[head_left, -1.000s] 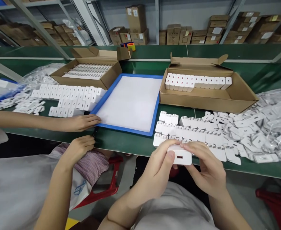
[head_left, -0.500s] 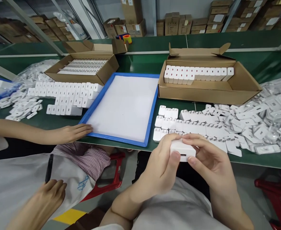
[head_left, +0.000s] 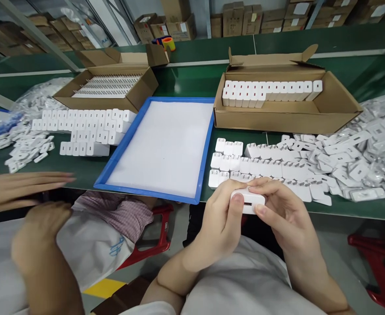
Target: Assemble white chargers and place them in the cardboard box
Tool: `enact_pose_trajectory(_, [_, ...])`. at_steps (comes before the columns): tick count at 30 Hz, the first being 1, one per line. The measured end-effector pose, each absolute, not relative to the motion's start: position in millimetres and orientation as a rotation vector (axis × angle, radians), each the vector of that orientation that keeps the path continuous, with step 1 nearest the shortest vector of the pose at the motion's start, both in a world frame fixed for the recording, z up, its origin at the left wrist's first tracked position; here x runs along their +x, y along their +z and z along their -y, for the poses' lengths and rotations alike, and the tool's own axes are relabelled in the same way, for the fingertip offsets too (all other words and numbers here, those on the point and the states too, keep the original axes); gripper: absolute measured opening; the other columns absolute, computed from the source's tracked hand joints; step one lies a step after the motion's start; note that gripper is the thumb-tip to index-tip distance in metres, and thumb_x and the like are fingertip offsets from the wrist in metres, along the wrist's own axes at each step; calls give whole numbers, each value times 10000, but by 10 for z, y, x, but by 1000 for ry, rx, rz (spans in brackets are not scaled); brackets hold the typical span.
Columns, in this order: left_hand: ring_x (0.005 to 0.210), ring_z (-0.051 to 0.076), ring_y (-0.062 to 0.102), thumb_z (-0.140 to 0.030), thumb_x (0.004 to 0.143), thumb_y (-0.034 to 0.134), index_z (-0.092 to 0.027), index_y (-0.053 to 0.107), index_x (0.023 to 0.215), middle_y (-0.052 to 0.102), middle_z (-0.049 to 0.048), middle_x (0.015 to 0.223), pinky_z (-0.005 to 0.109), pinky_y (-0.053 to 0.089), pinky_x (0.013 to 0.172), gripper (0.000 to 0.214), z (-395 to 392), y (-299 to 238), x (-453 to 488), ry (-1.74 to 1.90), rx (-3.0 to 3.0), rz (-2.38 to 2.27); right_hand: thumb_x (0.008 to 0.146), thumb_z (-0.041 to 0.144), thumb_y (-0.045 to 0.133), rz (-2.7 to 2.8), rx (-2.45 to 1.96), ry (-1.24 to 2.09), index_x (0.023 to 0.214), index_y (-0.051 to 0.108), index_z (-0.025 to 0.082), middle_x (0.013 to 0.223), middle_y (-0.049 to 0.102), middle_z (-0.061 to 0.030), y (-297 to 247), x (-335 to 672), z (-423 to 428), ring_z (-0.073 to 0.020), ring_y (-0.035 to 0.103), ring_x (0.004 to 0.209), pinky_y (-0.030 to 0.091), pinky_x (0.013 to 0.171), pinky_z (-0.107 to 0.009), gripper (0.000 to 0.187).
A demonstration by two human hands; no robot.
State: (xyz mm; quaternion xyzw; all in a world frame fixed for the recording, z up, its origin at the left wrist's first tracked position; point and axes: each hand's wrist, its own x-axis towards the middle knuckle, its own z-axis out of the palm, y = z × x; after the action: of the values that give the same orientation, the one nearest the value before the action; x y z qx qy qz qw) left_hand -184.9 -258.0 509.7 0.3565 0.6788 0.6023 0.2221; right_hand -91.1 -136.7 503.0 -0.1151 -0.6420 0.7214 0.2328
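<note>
Hands [head_left: 220, 221], wht block [head_left: 255, 200], dark slot [head_left: 247, 204], prob. USB

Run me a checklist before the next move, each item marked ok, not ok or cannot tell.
1. White charger held securely: ok, left hand and right hand both grip it.
2. Port slot facing the wearer: ok, the dark opening shows.
3. A hand free: not ok, both are on the charger.
4. Prongs on the held piece: cannot tell, its far side is hidden.
5. Right-hand cardboard box open: ok, its lid is back.
6. Co-worker's hands away from the charger: ok, they are far to the left.
</note>
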Motion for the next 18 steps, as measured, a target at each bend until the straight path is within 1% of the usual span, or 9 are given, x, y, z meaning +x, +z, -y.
enact_pose_trajectory(4, [1044,220,590,-496,1036,259,-227,564,1190,614,89,1121,357,455,940,435,2619,5083,-1847,1663,901,-1784,904,227,663,1760,-337,1969,1056,689,297,1117,597,-62,5043,-912,1385,-229,571,1115,539,756,-290,169])
enact_pose_trajectory(6, [1048,231,585,-548,1021,246,-238,544,1240,612,91,1126,375,460,949,482,2648,5079,-1849,1657,879,-1727,915,233,651,1773,-340,1941,1057,692,298,1104,602,-63,5055,-904,1389,-230,574,1115,538,744,-287,162])
enact_pose_trajectory(8, [1061,243,580,-566,1014,238,-247,529,1290,609,98,1170,388,468,943,513,2673,5083,-1852,1638,881,-1682,925,239,637,1788,-342,1912,1061,693,301,1100,605,-66,5064,-891,1386,-233,573,1120,541,732,-285,159])
enact_pose_trajectory(11, [1125,257,569,-554,1018,247,-261,512,1335,590,100,1268,404,462,973,507,2690,5099,-1859,1625,888,-1656,928,237,630,1792,-332,1906,1074,691,306,1109,600,-67,5072,-873,1382,-234,574,1118,547,731,-284,172])
enact_pose_trajectory(13, [1190,269,548,-564,1015,252,-259,496,1358,565,101,1327,418,441,1020,520,2691,5116,-1863,1639,911,-1633,929,237,627,1779,-334,1923,1075,689,303,1122,593,-66,5079,-868,1388,-222,583,1078,547,735,-284,172])
enact_pose_trajectory(15, [1238,274,525,-559,1012,291,-252,473,1376,534,101,1370,415,424,1050,510,2689,5136,-1869,1633,968,-1606,930,239,624,1757,-357,1939,1066,687,296,1140,587,-64,5092,-867,1401,-209,587,1040,542,743,-281,161])
enact_pose_trajectory(18, [1271,253,505,-453,1027,368,-265,449,1385,513,84,1384,383,413,1062,412,2683,5156,-1875,1603,1072,-1619,929,243,620,1725,-387,1947,1051,687,285,1164,577,-66,5113,-867,1424,-210,584,1039,540,759,-283,146])
